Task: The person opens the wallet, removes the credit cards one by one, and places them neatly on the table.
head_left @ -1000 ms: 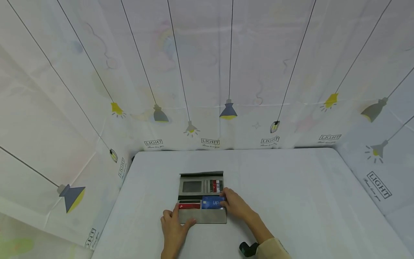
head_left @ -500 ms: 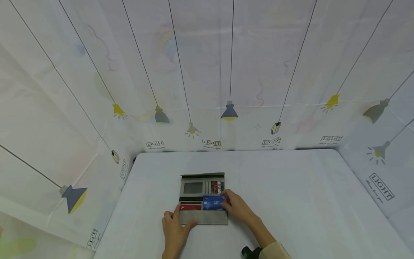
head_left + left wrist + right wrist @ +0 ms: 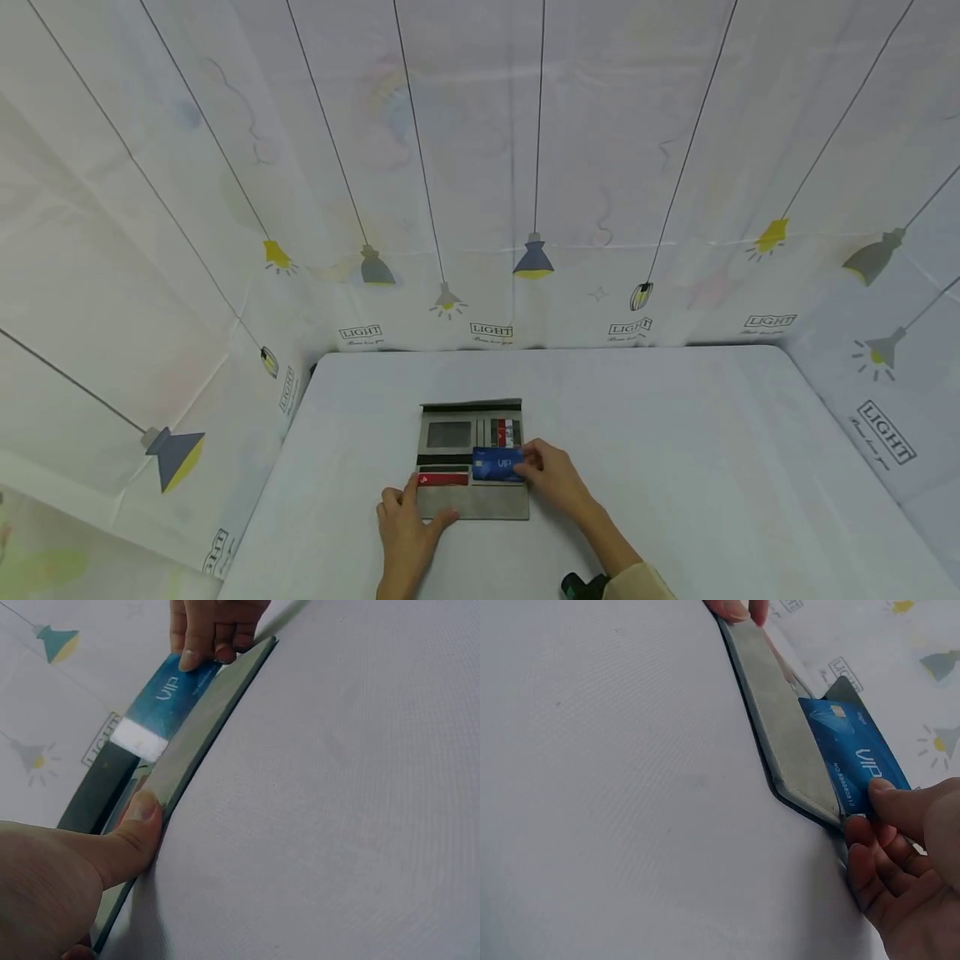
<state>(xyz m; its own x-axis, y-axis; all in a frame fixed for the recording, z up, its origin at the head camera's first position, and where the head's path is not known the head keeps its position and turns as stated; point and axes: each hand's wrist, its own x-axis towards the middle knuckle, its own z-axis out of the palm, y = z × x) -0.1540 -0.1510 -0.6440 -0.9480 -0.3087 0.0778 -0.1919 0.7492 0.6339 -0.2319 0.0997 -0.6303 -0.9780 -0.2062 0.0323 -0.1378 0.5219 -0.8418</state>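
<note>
A grey wallet (image 3: 472,502) lies unfolded on the white table. My right hand (image 3: 553,479) pinches the right end of a blue VIP card (image 3: 498,464) between thumb and fingers. In the right wrist view, the thumb covers part of the blue card (image 3: 847,746), which stands partly out of the right lower slot. My left hand (image 3: 405,529) presses on the wallet's lower left corner, thumb on the front flap and index finger along the left edge. A red card (image 3: 442,479) sits in the left lower slot.
Red and white cards (image 3: 505,433) fill small slots in the wallet's upper half, beside a window pocket (image 3: 450,434). A dark object (image 3: 581,586) is by the right sleeve (image 3: 637,582). Printed lamp curtains stand behind the table (image 3: 675,450).
The blue card has moved slightly away from me, up out of its slot, with the right hand pinching it. The left hand stays on the wallet. The view has shifted a little.
</note>
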